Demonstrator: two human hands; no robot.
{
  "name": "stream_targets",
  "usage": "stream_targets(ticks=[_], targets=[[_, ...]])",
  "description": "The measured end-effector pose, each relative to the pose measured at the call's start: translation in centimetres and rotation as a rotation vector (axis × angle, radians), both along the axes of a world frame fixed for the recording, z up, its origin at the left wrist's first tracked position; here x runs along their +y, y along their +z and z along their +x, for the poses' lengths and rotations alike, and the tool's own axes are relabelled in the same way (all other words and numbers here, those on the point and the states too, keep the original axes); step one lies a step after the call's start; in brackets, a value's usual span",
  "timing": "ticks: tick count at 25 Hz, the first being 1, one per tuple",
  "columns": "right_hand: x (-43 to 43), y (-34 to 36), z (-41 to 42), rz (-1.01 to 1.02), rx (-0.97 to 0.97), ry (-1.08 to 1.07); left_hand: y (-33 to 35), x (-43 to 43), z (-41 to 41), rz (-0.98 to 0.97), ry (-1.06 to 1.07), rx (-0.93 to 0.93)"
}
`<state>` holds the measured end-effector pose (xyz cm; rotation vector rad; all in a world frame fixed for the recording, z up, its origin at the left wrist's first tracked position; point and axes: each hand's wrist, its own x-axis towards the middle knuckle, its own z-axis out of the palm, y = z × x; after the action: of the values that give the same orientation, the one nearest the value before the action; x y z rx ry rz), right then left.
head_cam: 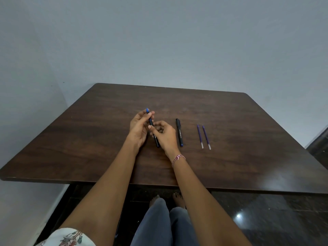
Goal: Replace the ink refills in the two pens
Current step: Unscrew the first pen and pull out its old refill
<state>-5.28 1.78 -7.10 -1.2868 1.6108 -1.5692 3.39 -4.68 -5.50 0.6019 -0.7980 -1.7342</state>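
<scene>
A black pen with a blue end (151, 122) is held above the dark wooden table (88, 139), slanting from upper left to lower right. My left hand (139, 126) grips its upper part near the blue tip. My right hand (164, 133) pinches its middle with thumb and forefinger. A second black pen (179, 132) lies on the table just right of my right hand, its blue end toward me. Two purple ink refills (200, 136) (206, 137) lie side by side further right, clear ends toward me.
The table stands against a pale grey wall (159, 41). Its near edge (159, 183) runs above my knees and bare feet. A dark glossy floor (275, 219) shows at the right.
</scene>
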Motion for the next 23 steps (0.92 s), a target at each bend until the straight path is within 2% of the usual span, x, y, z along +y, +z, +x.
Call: stream_targets(ticks=[4,19,23], targets=[[0.02,0.13,0.0,0.015,0.017,-0.004,-0.08,-0.15,0.35,0.011,-0.061,0.004],[0.36,0.07,-0.05,0.018,0.011,0.013,0.1,0.02,-0.17,0.011,0.015,-0.045],[0.17,-0.1,-0.11,0.029,0.01,0.015,-0.21,-0.09,0.17,0.019,-0.043,-0.019]])
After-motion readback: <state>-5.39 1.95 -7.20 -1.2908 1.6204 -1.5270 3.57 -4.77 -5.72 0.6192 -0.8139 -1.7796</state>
